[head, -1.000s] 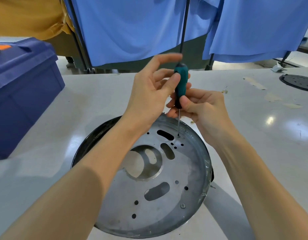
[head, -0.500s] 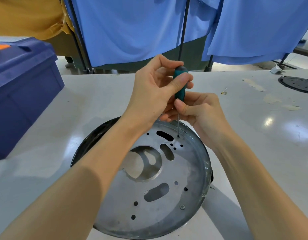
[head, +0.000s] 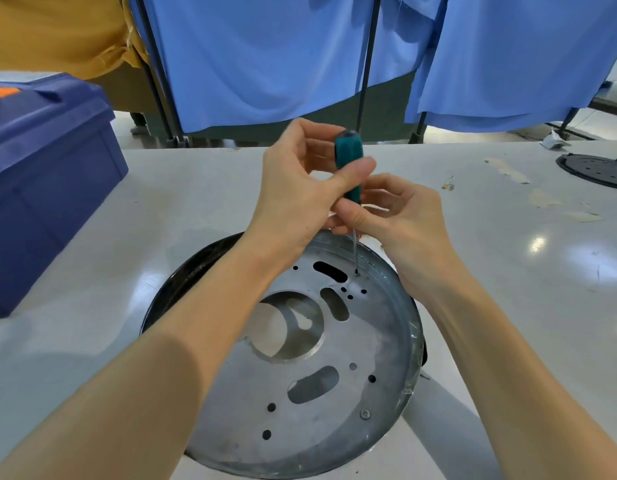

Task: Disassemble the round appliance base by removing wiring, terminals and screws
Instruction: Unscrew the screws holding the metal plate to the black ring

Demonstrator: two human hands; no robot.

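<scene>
Pinching the screwdriver (head: 348, 157), left hand (head: 293, 199) and right hand (head: 407, 223) fingers rest its tip on the base (head: 386, 344) screw (head: 356, 272).

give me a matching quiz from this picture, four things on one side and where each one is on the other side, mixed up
Things:
1. screwdriver
2. blue toolbox
3. black disc
4. screw

Places:
a. left edge of the table
b. near side of the round base, by its right rim
c. upright, tip down on the far part of the round base
d. far right of the table

Pairs: 1-c, 2-a, 3-d, 4-b
</scene>
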